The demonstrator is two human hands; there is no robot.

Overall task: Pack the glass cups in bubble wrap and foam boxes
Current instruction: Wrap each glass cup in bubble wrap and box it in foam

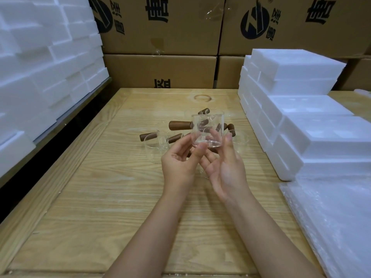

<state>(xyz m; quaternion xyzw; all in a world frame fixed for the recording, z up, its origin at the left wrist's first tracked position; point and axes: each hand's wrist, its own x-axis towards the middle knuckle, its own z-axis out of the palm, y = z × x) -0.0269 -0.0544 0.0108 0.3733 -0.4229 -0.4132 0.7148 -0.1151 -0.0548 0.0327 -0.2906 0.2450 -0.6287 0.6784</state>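
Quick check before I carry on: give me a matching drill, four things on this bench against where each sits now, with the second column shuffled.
Things
1. held glass cup
2. foam boxes
3. bubble wrap
4. cardboard cartons

Places
A. stacked behind the far edge of the table
B. raised above the table, held between left hand and right hand
C. flat sheets at the near right corner
D. white stack along the right side

Pairs: 1-B, 2-D, 3-C, 4-A
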